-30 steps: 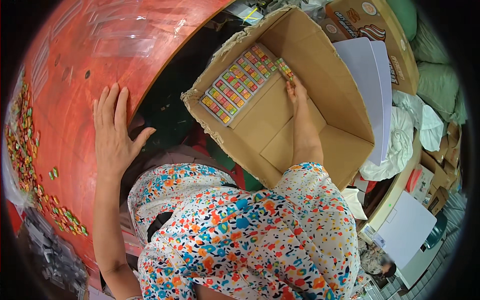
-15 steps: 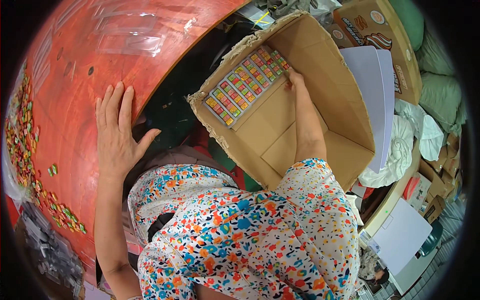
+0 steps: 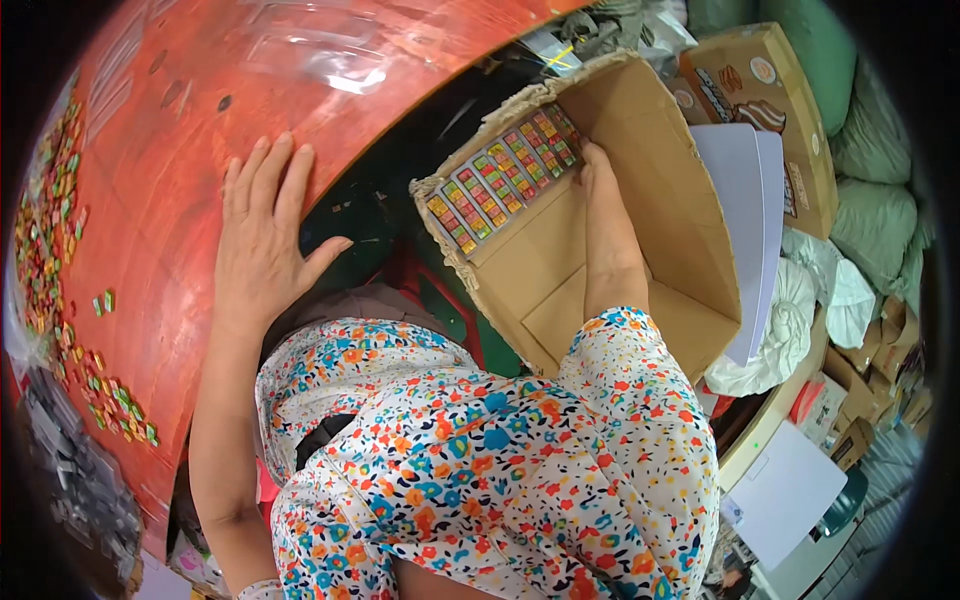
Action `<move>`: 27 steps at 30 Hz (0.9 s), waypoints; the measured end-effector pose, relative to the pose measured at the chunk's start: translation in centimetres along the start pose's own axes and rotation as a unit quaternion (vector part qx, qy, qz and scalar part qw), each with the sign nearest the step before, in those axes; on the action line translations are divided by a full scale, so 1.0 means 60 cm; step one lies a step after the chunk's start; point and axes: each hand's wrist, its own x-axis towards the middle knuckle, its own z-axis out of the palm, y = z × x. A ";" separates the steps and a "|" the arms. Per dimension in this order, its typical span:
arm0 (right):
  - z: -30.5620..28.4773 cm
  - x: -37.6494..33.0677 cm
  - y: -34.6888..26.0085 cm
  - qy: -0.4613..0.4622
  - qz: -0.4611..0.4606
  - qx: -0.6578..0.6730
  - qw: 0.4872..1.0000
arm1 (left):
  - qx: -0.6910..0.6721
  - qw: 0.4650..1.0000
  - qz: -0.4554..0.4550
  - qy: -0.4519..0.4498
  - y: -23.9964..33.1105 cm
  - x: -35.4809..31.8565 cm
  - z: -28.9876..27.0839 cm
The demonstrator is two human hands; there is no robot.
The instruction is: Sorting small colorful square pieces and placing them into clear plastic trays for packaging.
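Observation:
My left hand (image 3: 262,230) lies on the edge of the red tabletop (image 3: 190,290), fingers stretched and thumb out to the side; it holds nothing. My right hand (image 3: 593,168) reaches into an open cardboard box (image 3: 540,235) with a ragged rim. Along the box's far left wall sits a row of clear plastic trays (image 3: 497,180) filled with small red, green, yellow and orange pieces. The fingers of my right hand are closed at the last tray (image 3: 566,128) at the row's right end; their tips are partly hidden.
Loose coloured pieces (image 3: 50,220) are heaped on the table's left side, with a few scattered nearer. Empty clear trays (image 3: 320,60) lie at the table's far side. Grey plastic pieces (image 3: 80,470) are piled at lower left. White boards (image 3: 745,220) and a printed carton (image 3: 765,110) stand right of the box.
The view has shifted slightly, so the table and box appear moved. My right hand stays at the row's right end, where the last tray sits closer in line. My left hand remains flat on the table.

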 end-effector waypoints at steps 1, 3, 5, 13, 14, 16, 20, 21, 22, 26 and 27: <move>-0.068 -0.004 -0.009 0.037 -0.024 0.008 0.999 | -0.012 1.000 0.012 0.018 0.005 0.014 0.002; -0.042 -0.049 -0.024 0.018 -0.060 0.004 0.998 | -0.011 1.000 0.001 -0.008 0.000 0.004 0.003; -0.019 -0.160 -0.044 0.129 -0.093 -0.164 0.973 | -0.018 0.999 -0.005 -0.027 0.005 0.002 0.006; 0.137 -0.547 -0.265 0.009 -0.557 -0.018 0.830 | -0.058 0.998 0.017 0.014 0.011 -0.012 0.006; 0.171 -0.590 -0.297 -0.033 -0.576 0.011 0.817 | -0.078 0.997 0.022 0.019 0.009 -0.007 0.004; 0.252 -0.671 -0.351 -0.106 -0.616 -0.057 0.779 | -0.136 0.982 0.004 0.132 0.007 -0.001 0.041; 0.420 -0.795 -0.376 -0.343 -0.676 -0.192 0.624 | -0.132 0.942 -0.041 0.305 -0.012 -0.056 0.010; 0.453 -0.834 -0.375 -0.369 -0.709 -0.263 0.540 | -0.078 0.950 -0.069 0.296 -0.026 -0.089 -0.018; 0.489 -0.865 -0.362 -0.410 -0.718 -0.263 0.497 | -0.043 0.942 -0.125 0.307 -0.044 -0.128 -0.033; 0.614 -0.947 -0.303 -0.521 -0.695 -0.284 0.406 | 0.110 0.878 -0.390 0.253 -0.093 -0.294 -0.112; 0.642 -0.969 -0.288 -0.541 -0.682 -0.288 0.400 | 0.145 0.842 -0.456 0.248 -0.103 -0.330 -0.112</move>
